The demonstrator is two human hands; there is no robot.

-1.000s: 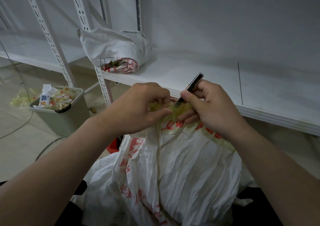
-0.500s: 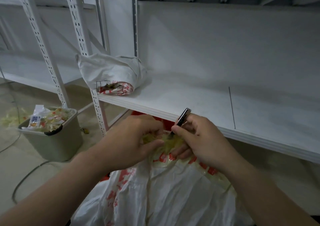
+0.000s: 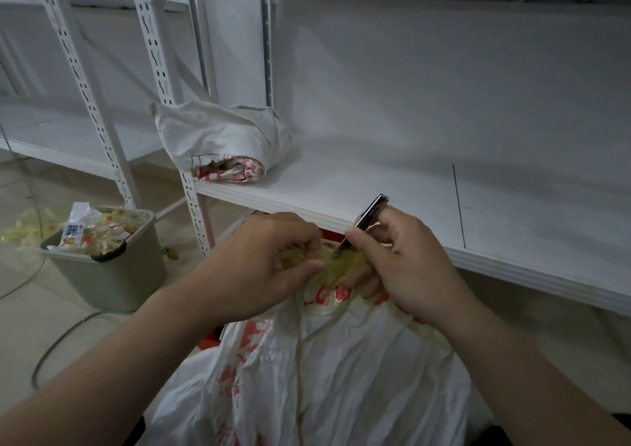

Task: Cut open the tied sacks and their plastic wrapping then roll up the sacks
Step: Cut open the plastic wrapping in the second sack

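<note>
One rolled sack (image 3: 222,142) on shelf (image 3: 375,179) — done; second sack (image 3: 341,377) not yet open: left hand (image 3: 259,268) grip pinches its neck (image 3: 345,263), right hand (image 3: 403,261) grip holds cutter (image 3: 372,213).

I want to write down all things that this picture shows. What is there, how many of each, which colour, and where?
white woven sack with red print: one, white and red, in front of the person, neck bunched.
yellowish plastic wrapping: one bunch, pale yellow, at that sack's neck.
slim metal cutter: one, dark silver, tip at the wrapping.
rolled-up white sack: one, white with red print, at the shelf's left end.
white metal shelf rack: one, white, behind the sack.
grey-green plastic bin: one, on the floor at left.
plastic scraps: a heap, pale yellow, in the bin.
dark cable: one, on the floor near the bin.
left hand: grips the wrapping.
right hand: holds the cutter.
</note>
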